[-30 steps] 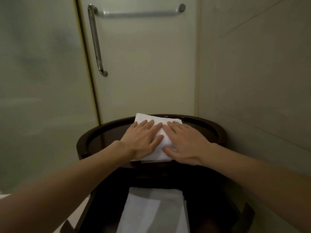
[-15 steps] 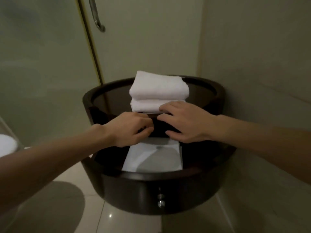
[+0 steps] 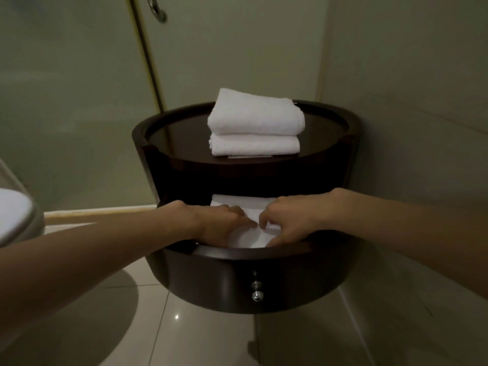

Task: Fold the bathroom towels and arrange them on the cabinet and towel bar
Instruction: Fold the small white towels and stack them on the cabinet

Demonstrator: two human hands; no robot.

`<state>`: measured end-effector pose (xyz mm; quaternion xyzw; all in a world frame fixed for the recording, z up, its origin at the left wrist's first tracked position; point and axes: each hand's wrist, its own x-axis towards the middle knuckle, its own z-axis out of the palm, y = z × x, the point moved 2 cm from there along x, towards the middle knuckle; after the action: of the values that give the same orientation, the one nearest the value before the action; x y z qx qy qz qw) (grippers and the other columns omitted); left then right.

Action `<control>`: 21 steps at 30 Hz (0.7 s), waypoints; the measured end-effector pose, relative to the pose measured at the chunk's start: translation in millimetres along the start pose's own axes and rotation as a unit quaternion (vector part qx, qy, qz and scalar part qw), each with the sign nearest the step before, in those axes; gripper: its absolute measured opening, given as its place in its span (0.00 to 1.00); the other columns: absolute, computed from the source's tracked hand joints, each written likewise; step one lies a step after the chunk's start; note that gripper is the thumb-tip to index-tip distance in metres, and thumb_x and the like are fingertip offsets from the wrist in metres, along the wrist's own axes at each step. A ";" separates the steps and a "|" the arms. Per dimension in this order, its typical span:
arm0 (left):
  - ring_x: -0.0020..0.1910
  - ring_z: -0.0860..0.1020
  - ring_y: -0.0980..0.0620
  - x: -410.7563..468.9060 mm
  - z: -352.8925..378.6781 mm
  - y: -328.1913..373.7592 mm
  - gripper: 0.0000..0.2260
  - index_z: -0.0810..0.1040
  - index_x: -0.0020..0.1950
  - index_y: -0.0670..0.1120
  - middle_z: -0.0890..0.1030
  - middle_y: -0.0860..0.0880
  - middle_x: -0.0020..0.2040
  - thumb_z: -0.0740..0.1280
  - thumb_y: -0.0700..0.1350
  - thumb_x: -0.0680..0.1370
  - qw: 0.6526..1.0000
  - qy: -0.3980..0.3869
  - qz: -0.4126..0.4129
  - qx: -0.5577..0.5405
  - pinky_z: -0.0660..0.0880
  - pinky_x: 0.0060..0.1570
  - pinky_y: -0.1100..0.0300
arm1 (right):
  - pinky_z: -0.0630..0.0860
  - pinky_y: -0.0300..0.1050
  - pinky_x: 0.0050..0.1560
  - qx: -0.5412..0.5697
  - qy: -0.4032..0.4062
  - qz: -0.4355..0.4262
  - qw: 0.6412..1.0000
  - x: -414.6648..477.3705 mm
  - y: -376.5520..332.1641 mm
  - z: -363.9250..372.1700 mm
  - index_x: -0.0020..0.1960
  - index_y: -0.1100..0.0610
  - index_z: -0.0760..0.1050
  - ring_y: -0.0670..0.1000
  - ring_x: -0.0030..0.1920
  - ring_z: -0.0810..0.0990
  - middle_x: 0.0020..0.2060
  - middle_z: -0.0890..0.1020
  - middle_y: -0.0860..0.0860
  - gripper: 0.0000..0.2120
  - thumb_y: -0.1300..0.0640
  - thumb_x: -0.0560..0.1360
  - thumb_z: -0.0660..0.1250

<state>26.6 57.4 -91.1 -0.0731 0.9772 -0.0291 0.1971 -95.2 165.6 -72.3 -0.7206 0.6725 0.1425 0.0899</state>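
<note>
- Two folded white towels (image 3: pixel 255 122) sit stacked one on the other at the middle of the cabinet top (image 3: pixel 179 143), rolled edges facing me.
- Below them the cabinet's drawer (image 3: pixel 250 253) stands pulled open, with a flat white cloth (image 3: pixel 241 204) lying inside it.
- My view shows the left hand (image 3: pixel 221 225) reaching into the drawer from the left, its fingers (image 3: pixel 245 220) bent down onto the cloth and gripping it near the middle.
- The right hand (image 3: pixel 293 223) comes in from the right, its fingers (image 3: pixel 266 220) curled and pinching the same cloth; the two sets of fingertips are almost touching, and the cloth creases between them.
- A round metal knob (image 3: pixel 257 295) sticks out of the drawer's curved dark front.
- The dark, round cabinet (image 3: pixel 163 180) hangs in the corner, against the plain wall (image 3: pixel 409 101) on the right and just beside the frosted glass door (image 3: pixel 79 101) on the left.
- The lower end of a metal door handle (image 3: pixel 158 11) shows at the top edge.
- Glossy pale floor tiles (image 3: pixel 198 336) lie beneath, and the rim of a white toilet (image 3: pixel 13 217) enters at far left.
</note>
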 end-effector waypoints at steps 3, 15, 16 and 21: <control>0.72 0.61 0.41 3.6 4.5 -0.4 0.31 0.49 0.77 0.57 0.56 0.45 0.76 0.62 0.54 0.78 0.998 -0.033 -0.002 0.050 0.62 0.69 0.46 | 0.69 0.41 0.48 -0.009 -0.018 -0.001 1.000 3.0 -4.4 1.9 0.65 0.54 0.73 0.51 0.55 0.75 0.56 0.76 0.51 0.22 0.44 0.76 0.65; 0.49 0.78 0.50 -5.8 -35.0 -0.4 0.13 0.77 0.56 0.50 0.81 0.49 0.51 0.69 0.47 0.72 0.996 0.067 0.024 -0.055 0.76 0.51 0.51 | 0.77 0.47 0.51 0.055 0.039 0.037 0.997 2.0 -7.5 0.7 0.63 0.54 0.71 0.53 0.52 0.78 0.56 0.79 0.52 0.30 0.35 0.70 0.67; 0.47 0.78 0.50 -7.4 -40.2 -1.6 0.12 0.77 0.55 0.49 0.81 0.49 0.49 0.68 0.46 0.71 0.995 0.082 0.024 -0.055 0.76 0.49 0.51 | 0.77 0.48 0.50 0.046 0.061 0.060 0.995 1.3 -7.3 0.1 0.63 0.54 0.71 0.54 0.52 0.79 0.55 0.79 0.52 0.32 0.34 0.68 0.69; 0.45 0.78 0.51 -15.5 -57.3 -10.9 0.11 0.76 0.53 0.49 0.80 0.51 0.46 0.66 0.46 0.71 0.985 0.147 0.007 -0.088 0.76 0.46 0.50 | 0.68 0.45 0.40 0.043 0.194 0.090 0.976 -3.8 -3.1 -13.0 0.56 0.56 0.68 0.58 0.49 0.78 0.52 0.77 0.56 0.18 0.51 0.71 0.69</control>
<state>19.9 50.7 -31.5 -0.0784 0.9948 0.0479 0.0443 -91.2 165.3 -58.9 -0.6665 0.7447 -0.0218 -0.0248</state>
